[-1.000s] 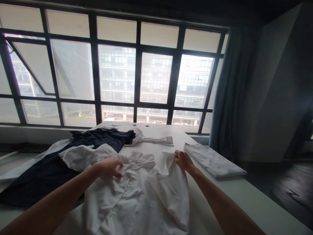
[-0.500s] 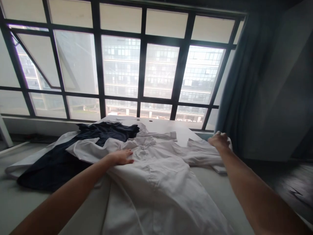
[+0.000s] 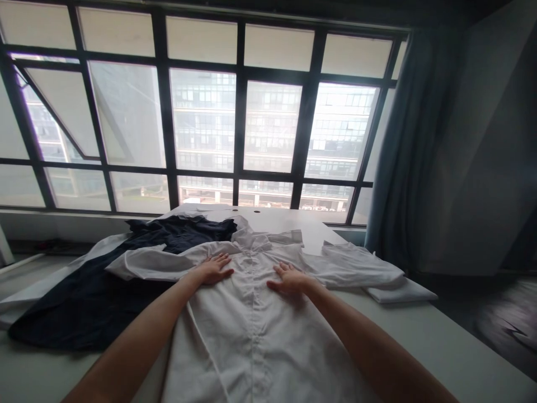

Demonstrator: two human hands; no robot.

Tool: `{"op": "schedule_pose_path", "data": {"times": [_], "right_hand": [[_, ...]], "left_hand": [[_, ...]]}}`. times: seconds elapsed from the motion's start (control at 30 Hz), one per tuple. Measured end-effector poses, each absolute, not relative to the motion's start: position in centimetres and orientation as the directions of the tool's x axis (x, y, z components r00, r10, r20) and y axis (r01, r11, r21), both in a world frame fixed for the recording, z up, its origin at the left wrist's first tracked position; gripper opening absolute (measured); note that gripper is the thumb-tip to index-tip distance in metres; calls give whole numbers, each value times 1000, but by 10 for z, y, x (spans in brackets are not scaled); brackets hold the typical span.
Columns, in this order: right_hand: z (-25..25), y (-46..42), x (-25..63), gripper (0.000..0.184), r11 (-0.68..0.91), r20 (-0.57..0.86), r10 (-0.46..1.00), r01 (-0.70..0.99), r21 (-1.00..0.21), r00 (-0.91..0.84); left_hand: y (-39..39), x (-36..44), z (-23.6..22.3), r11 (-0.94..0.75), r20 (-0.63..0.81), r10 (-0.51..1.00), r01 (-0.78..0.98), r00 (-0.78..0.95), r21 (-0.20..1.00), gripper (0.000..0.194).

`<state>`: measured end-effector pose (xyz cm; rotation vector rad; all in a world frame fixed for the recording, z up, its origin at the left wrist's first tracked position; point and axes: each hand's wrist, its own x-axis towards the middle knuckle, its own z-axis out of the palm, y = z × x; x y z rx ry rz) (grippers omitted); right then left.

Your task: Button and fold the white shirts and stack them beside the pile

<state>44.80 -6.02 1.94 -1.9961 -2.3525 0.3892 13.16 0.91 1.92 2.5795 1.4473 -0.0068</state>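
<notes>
Left hand [image 3: 213, 270] and right hand [image 3: 290, 280] lie open, palms flat on the white shirt [image 3: 251, 336]; sliding them could wrinkle it or drag its sleeve [image 3: 146, 264] across the navy garment [image 3: 84, 319].

The shirt [image 3: 251, 336] went from bunched up to spread flat and straight. Its right sleeve [image 3: 361, 266] ended up laid out over the folded cloth [image 3: 398, 292], its left sleeve [image 3: 146, 264] over the navy garment [image 3: 92, 313]. The right hand [image 3: 289, 280] let go of the far edge and came in; the left hand [image 3: 213, 270] shifted up. Both ended palm down on the shirt's chest.
</notes>
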Motion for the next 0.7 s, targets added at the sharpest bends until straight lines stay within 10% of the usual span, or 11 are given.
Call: {"op": "schedule_pose_path", "data": {"times": [0.4, 0.7], "right_hand": [[17, -64, 464, 89, 110, -141, 981, 982, -151, -131], [2, -62, 470, 80, 130, -36, 990, 982, -139, -136]], "left_hand": [[-82, 160, 34, -745, 176, 667, 649, 724, 154, 24], [-151, 156, 80, -666, -521, 290, 560, 803, 493, 34]]}}
